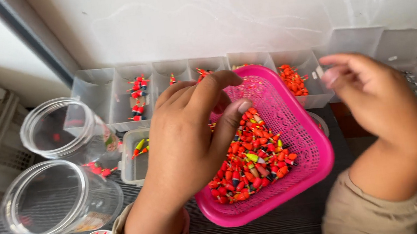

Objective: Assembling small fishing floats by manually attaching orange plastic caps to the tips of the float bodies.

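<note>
left hand (184,135) hovers over the pink basket (305,137) of orange floats (250,164), fingers curled, grip unclear; right hand (368,96) loosely open. a bump could tip the basket, scattering floats.

Soft, even daylight fills the scene, bright on the white wall behind the pink basket (306,147). Shadows beneath the basket are faint. The two clear jars (60,196) left of the basket carry mild glare. The right hand (374,98) is slightly motion-blurred; frame edges soften.
</note>
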